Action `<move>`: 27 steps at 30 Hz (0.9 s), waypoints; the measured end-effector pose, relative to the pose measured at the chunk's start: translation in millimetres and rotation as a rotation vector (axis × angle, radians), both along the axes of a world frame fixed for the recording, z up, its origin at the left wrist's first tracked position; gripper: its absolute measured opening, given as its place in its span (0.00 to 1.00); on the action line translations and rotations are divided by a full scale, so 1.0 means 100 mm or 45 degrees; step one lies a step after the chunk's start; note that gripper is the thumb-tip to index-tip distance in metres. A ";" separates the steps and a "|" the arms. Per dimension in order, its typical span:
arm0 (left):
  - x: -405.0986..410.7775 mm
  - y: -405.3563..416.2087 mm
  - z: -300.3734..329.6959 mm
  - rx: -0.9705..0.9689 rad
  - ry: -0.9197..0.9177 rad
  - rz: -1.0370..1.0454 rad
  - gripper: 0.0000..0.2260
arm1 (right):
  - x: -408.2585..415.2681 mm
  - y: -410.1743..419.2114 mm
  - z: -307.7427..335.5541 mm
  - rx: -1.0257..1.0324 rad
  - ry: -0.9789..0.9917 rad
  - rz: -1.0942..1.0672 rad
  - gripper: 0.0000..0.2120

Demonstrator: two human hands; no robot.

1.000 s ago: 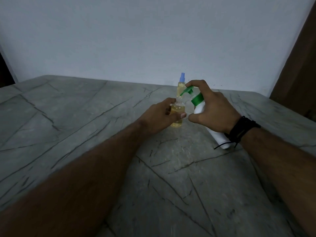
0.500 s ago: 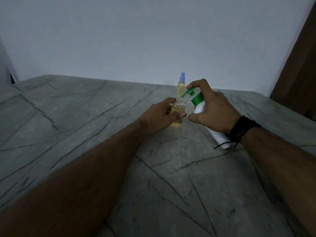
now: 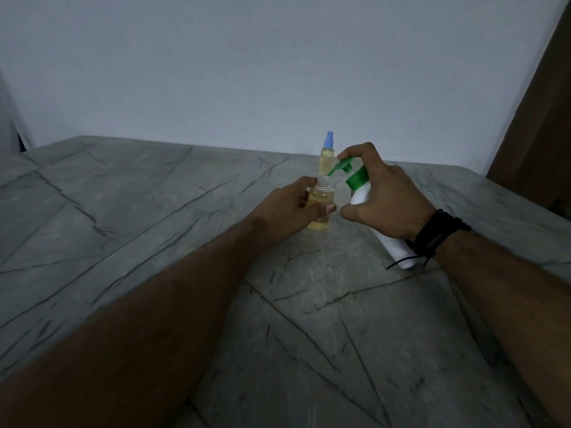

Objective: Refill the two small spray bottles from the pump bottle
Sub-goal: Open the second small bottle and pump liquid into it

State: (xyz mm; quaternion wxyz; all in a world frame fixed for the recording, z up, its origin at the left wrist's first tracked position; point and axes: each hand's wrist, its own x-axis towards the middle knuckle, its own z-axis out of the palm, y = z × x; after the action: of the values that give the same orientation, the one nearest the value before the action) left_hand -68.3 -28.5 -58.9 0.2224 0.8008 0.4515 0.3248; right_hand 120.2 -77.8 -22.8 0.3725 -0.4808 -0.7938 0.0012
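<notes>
A small clear spray bottle (image 3: pixel 320 201) with yellow liquid and no cap stands on the grey stone table (image 3: pixel 154 230). My left hand (image 3: pixel 290 211) grips it from the left. My right hand (image 3: pixel 386 199) holds the white pump bottle (image 3: pixel 361 193) tilted, its base resting on the table. My index finger lies on the green pump head (image 3: pixel 344 165), whose spout sits just over the open neck. Behind them a second small bottle (image 3: pixel 327 156) with a blue spray cap stands upright, filled with yellow liquid.
A pale wall rises right behind the table's far edge. A brown wooden panel (image 3: pixel 537 128) stands at the far right. I wear a black cord bracelet (image 3: pixel 432 239) on the right wrist.
The pump head has risen slightly under my index finger. Both hands and both small bottles stay where they were.
</notes>
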 end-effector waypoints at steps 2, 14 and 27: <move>0.00 -0.01 0.00 0.007 0.000 0.002 0.29 | 0.00 0.00 0.00 -0.003 -0.002 -0.005 0.35; 0.01 -0.04 0.03 -0.021 -0.019 -0.013 0.28 | 0.00 0.01 0.00 0.000 0.002 0.005 0.35; 0.00 -0.05 0.03 -0.023 -0.012 -0.011 0.28 | 0.00 0.01 -0.01 0.005 -0.013 0.010 0.35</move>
State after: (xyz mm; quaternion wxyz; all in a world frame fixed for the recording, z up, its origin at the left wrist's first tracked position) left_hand -68.2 -33.1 -56.0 0.2331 0.7992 0.4498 0.3234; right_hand 120.4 -76.5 -23.7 0.3694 -0.4769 -0.7976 -0.0011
